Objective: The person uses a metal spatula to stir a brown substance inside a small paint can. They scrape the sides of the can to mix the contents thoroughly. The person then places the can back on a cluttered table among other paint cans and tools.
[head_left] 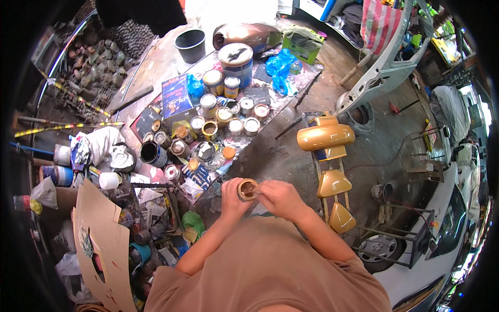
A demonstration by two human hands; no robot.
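My left hand (232, 199) is wrapped round a small open can (241, 183) held upright in front of my body. Brown paint (248, 190) shows inside it, and its rim is smeared gold. At the can's right side is my right hand (280, 198), its fingers pinched together over the rim. Whatever they grip is too small to make out. Beyond my hands, a low table bears several paint cans, among them an open one with dark contents (152, 153) and a large blue-and-white can (236, 65).
To the right, gold-painted motorcycle parts (326, 136) rest on a stand. Behind them a bare car door frame (384, 78) leans over a tire (360, 117). A white car (442, 223) stands far right. Cardboard (104, 249) and clutter lie left. A black bucket (190, 46) stands at the back.
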